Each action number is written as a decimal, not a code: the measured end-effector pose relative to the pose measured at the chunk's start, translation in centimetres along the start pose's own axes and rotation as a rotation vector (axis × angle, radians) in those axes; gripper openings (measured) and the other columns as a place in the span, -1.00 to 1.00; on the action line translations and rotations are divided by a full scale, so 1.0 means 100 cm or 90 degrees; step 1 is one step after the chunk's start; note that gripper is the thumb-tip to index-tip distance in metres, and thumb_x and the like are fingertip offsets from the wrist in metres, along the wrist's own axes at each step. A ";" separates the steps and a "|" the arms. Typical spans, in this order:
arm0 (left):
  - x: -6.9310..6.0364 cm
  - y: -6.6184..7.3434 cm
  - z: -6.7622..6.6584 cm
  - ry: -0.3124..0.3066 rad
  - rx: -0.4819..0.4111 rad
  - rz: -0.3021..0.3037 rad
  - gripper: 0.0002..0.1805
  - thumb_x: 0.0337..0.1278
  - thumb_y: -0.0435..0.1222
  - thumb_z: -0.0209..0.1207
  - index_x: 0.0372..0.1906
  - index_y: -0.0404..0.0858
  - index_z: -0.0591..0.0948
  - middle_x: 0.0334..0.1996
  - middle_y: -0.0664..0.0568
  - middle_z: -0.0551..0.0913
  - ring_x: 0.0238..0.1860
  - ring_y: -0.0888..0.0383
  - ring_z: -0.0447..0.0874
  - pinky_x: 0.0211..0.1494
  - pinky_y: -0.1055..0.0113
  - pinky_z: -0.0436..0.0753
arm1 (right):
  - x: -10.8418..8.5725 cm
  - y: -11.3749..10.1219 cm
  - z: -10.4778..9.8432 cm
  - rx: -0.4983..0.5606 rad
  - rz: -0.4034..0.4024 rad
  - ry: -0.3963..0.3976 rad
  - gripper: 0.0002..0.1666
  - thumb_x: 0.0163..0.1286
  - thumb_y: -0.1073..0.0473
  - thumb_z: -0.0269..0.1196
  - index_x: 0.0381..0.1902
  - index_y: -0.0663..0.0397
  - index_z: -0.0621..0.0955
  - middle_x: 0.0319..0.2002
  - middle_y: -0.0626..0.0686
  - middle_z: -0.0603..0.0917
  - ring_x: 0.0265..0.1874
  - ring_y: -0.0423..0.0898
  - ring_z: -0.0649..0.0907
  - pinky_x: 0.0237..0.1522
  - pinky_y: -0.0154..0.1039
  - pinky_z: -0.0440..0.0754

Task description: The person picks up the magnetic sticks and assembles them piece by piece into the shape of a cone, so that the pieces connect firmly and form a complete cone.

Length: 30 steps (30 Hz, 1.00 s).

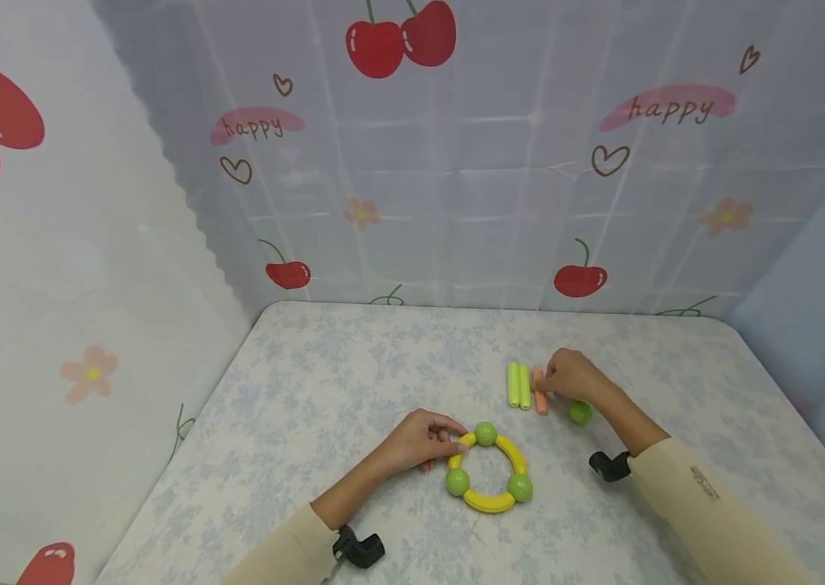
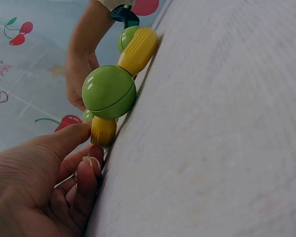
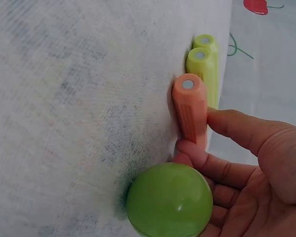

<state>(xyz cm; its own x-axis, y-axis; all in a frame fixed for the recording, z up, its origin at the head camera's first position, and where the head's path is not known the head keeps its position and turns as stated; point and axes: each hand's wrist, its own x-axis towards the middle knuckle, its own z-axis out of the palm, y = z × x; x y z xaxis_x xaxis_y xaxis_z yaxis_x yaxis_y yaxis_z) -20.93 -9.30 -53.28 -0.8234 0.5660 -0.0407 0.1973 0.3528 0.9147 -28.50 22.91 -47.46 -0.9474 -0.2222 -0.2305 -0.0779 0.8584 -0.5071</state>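
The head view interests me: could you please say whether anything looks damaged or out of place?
Nothing looks damaged or spilled; the ring looks closed and the light green sticks lie side by side. One slight oddity: a reddish bit peeks out beside the left hand, partly hidden, so I cannot tell what it is.

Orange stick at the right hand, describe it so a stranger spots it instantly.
On the table, find the right hand, beyond the yellow-and-green ring. It pinches the orange stick, whose colour sets it apart from the two lime sticks and green ball near it.
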 end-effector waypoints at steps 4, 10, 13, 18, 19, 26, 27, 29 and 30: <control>0.000 0.001 0.000 0.005 0.000 0.000 -0.76 0.23 -0.16 0.41 -0.02 -0.08 0.78 -0.55 0.04 0.68 -0.79 0.20 0.41 -0.74 0.39 0.46 | 0.003 0.001 0.000 0.021 0.021 -0.010 -0.55 0.28 0.07 0.37 -0.74 0.07 0.51 -0.79 -0.11 0.31 -0.76 -0.20 0.28 -0.66 -0.35 0.23; 0.000 0.001 0.000 0.004 0.000 0.004 -0.75 0.24 -0.16 0.40 -0.01 -0.09 0.78 -0.55 0.05 0.67 -0.79 0.20 0.41 -0.73 0.40 0.46 | 0.004 0.003 -0.002 0.056 0.039 -0.027 -0.60 0.24 0.09 0.33 -0.74 0.09 0.54 -0.79 -0.11 0.33 -0.77 -0.20 0.31 -0.65 -0.35 0.26; -0.001 0.001 0.000 0.003 0.000 0.005 -0.75 0.25 -0.16 0.40 -0.01 -0.09 0.78 -0.54 0.06 0.68 -0.79 0.21 0.42 -0.73 0.40 0.47 | 0.003 0.004 -0.005 0.066 0.040 -0.020 -0.62 0.25 0.11 0.30 -0.72 0.11 0.56 -0.77 -0.08 0.38 -0.74 -0.18 0.35 -0.63 -0.33 0.30; -0.001 0.001 0.001 0.001 0.002 0.004 -0.74 0.25 -0.16 0.40 0.00 -0.09 0.78 -0.54 0.08 0.68 -0.79 0.22 0.42 -0.73 0.40 0.47 | -0.005 0.000 -0.008 0.099 0.044 0.027 -0.67 0.35 0.05 0.29 -0.46 0.20 0.69 -0.65 -0.02 0.52 -0.61 -0.13 0.47 -0.55 -0.28 0.43; -0.002 0.001 0.001 0.001 0.002 0.005 -0.74 0.25 -0.16 0.40 0.00 -0.09 0.78 -0.54 0.08 0.68 -0.79 0.22 0.42 -0.73 0.40 0.47 | -0.007 -0.001 -0.008 0.111 0.049 0.041 -0.68 0.37 0.04 0.30 -0.39 0.22 0.71 -0.61 0.00 0.55 -0.58 -0.12 0.50 -0.53 -0.28 0.46; -0.001 0.000 0.001 0.001 0.008 0.002 -0.74 0.25 -0.15 0.39 0.00 -0.08 0.77 -0.53 0.09 0.68 -0.79 0.21 0.42 -0.73 0.39 0.48 | -0.028 -0.011 -0.004 0.184 0.004 0.122 -0.61 0.43 0.04 0.31 -0.12 0.33 0.70 -0.38 0.11 0.72 -0.46 -0.04 0.66 -0.38 -0.13 0.66; -0.001 0.000 0.001 0.002 0.010 0.000 -0.74 0.25 -0.15 0.39 0.00 -0.08 0.77 -0.54 0.09 0.68 -0.79 0.21 0.42 -0.73 0.39 0.48 | -0.031 -0.013 -0.003 0.196 -0.001 0.131 -0.60 0.43 0.03 0.32 -0.10 0.33 0.70 -0.37 0.11 0.73 -0.45 -0.03 0.68 -0.35 -0.11 0.69; -0.001 0.000 0.001 0.003 0.012 -0.003 -0.74 0.25 -0.15 0.39 0.00 -0.07 0.77 -0.54 0.09 0.68 -0.79 0.21 0.42 -0.73 0.39 0.47 | -0.036 -0.017 0.001 0.216 -0.014 0.152 -0.61 0.43 0.03 0.33 -0.10 0.32 0.69 -0.38 0.09 0.73 -0.44 -0.01 0.70 -0.32 -0.07 0.72; -0.001 -0.001 0.002 0.004 0.012 -0.005 -0.75 0.25 -0.15 0.39 0.00 -0.07 0.77 -0.54 0.09 0.68 -0.79 0.21 0.42 -0.73 0.39 0.47 | -0.039 -0.019 0.004 0.228 -0.028 0.161 -0.62 0.44 0.05 0.33 -0.10 0.33 0.68 -0.39 0.09 0.73 -0.45 0.01 0.71 -0.31 -0.05 0.73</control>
<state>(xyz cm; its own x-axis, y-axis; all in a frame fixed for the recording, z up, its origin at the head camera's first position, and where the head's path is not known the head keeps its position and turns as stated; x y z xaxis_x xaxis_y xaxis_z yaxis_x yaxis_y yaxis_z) -20.80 -9.25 -53.39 -0.8283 0.5585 -0.0451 0.2007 0.3709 0.9067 -24.56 22.01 -45.91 -0.9952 -0.0965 -0.0152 -0.0488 0.6261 -0.7782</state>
